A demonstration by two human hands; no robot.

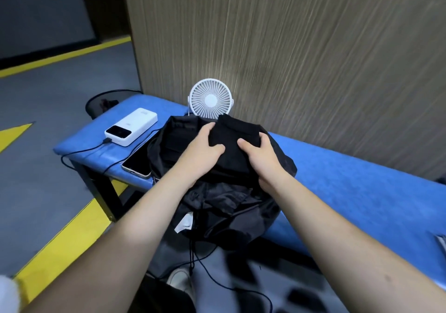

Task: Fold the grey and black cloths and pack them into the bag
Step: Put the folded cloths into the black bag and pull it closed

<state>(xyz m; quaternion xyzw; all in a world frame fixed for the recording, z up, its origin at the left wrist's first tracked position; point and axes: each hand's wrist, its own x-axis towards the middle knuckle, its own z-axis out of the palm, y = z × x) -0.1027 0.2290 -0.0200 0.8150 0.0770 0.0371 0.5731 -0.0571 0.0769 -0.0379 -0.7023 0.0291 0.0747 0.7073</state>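
Head view looks down on a long blue padded bench [362,180] set against a wood-grain wall panel [289,35]. Both bare hands hold a folded black cloth [235,131] over the open mouth of a black, shiny fabric bag [229,206] that lies on the bench. The left hand [201,149] grips the cloth's left edge, thumb on top and fingers curled round it; the right hand [261,154] clamps the right edge the same way. Behind the bag stands a small white round desk fan [210,99]. To the left lie a white rectangular power bank [131,130] with a dark cable plugged in and a dark-screened smartphone [137,163], just beside the bag.
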